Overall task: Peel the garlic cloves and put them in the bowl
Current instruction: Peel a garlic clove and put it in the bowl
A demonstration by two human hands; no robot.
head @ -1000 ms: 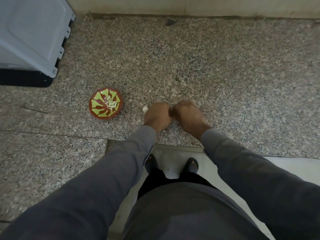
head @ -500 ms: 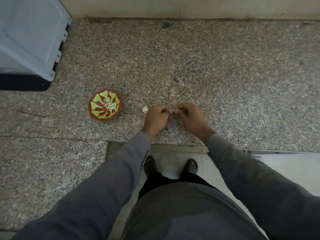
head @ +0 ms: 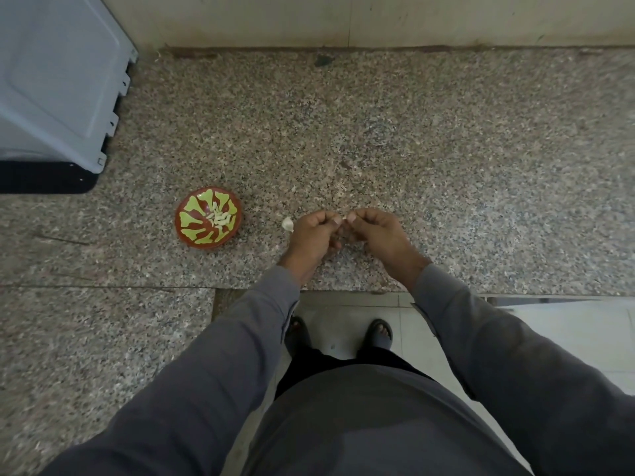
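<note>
A small red bowl (head: pixel 208 218) with a green pattern stands on the granite counter, holding several peeled garlic cloves (head: pixel 220 218). My left hand (head: pixel 311 235) and my right hand (head: pixel 376 231) meet just above the counter near its front edge, thumbs tip to tip, fingers curled. They pinch a garlic clove between them; the fingers hide nearly all of it. A loose white garlic piece (head: pixel 288 224) lies on the counter just left of my left hand, between it and the bowl.
A grey plastic bin lid (head: pixel 58 80) on a black base fills the back left corner. A pale wall (head: pixel 343 18) runs along the back of the counter. The counter's front edge (head: pixel 343 291) is right under my wrists, with floor tiles and my feet below.
My hands have turned from knuckles-up fists pressed together to thumbs facing up, and have lifted slightly. The bowl and the loose piece have not moved.
</note>
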